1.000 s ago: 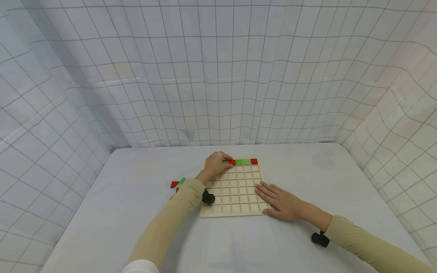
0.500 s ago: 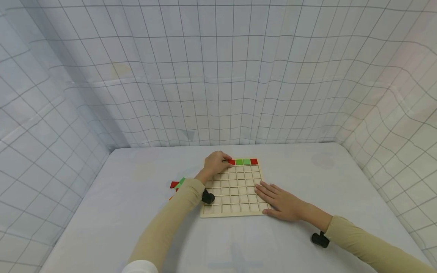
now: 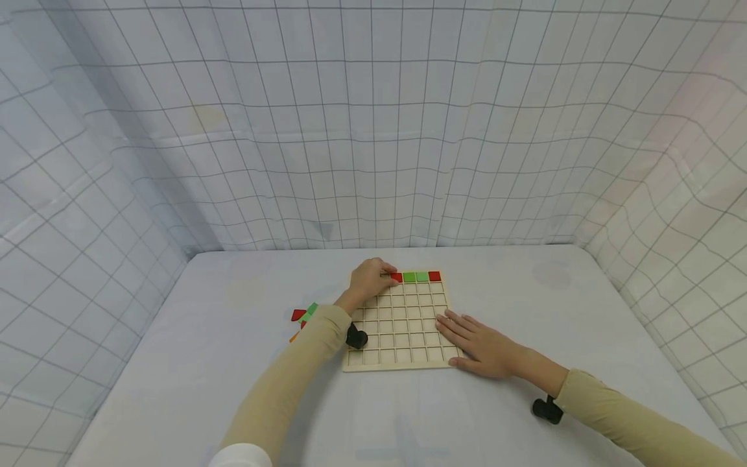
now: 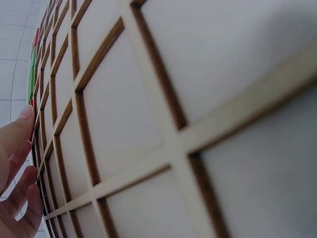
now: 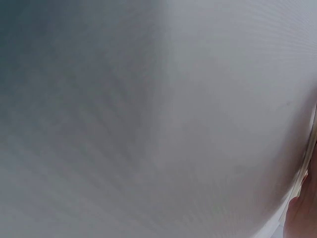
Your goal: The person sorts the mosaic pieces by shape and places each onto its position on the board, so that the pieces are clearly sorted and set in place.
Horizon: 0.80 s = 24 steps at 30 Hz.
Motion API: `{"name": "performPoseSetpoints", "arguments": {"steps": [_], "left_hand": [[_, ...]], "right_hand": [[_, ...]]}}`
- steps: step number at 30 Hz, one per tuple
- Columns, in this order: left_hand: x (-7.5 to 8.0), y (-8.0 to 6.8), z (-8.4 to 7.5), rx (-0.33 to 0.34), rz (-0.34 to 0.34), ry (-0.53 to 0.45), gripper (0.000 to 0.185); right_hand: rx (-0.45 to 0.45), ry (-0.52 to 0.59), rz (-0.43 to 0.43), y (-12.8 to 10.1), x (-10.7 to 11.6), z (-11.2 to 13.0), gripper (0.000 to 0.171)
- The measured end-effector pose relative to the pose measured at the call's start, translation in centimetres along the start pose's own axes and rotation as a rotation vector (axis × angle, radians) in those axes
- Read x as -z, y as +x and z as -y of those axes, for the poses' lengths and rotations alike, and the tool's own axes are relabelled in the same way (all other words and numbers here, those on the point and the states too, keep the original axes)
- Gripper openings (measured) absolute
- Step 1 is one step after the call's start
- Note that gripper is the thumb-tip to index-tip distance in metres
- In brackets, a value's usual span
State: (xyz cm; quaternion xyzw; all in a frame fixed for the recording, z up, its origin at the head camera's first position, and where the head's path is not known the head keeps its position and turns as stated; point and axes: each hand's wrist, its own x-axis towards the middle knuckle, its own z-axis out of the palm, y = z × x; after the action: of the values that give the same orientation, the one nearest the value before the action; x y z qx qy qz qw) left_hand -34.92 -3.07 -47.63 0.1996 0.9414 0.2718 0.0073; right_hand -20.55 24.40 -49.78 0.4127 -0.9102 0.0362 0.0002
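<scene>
Board: square pale wooden grid board (image 3: 399,324) with rows of empty square cells, lying flat on the white table (image 3: 496,415), just in front of the person
Far row: red square tile (image 3: 397,277), two green square tiles (image 3: 415,277) and another red square tile at the right corner (image 3: 434,276), all seated side by side in the board's farthest row
Left hand: left hand (image 3: 369,280) rests over the far left corner of the board, fingers curled down, fingertips touching the nearer red tile; whether it pinches the tile or only presses on it cannot be told from the head view
Left wrist view: close on the grid cells (image 4: 119,124), with fingers (image 4: 15,144) at the left edge and a thin strip of green and red at the far end
Right hand: right hand (image 3: 481,347) lies flat, palm down, fingers straight and slightly spread, on the near right corner of the board; it holds nothing
Right wrist view: almost all blurred white surface, nothing of the grip to be seen
Loose pieces: small heap of red, green and orange tiles (image 3: 303,316) on the table left of the board, partly hidden behind the left forearm
Sleeves: beige long sleeves (image 3: 292,383) on both arms, a black wrist mount (image 3: 356,337) at each
Surround: white cloth with a grey grid (image 3: 373,130) hangs behind and at both sides
</scene>
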Motion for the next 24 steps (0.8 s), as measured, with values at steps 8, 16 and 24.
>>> {"name": "performPoseSetpoints", "arguments": {"steps": [8,16,24], "left_hand": [[0.0,-0.1,0.1,0.001,-0.001,-0.008,0.036],[0.5,-0.7,0.1,0.003,0.004,-0.063,0.033],[1.3,-1.4,0.1,0.000,-0.024,-0.078,0.030]], "right_hand": [[-0.006,-0.006,0.016,0.0,0.1,0.1,0.070],[-0.006,-0.008,0.014,0.0,0.2,0.1,0.070],[-0.014,-0.002,0.041,0.0,0.1,0.1,0.070]]}}
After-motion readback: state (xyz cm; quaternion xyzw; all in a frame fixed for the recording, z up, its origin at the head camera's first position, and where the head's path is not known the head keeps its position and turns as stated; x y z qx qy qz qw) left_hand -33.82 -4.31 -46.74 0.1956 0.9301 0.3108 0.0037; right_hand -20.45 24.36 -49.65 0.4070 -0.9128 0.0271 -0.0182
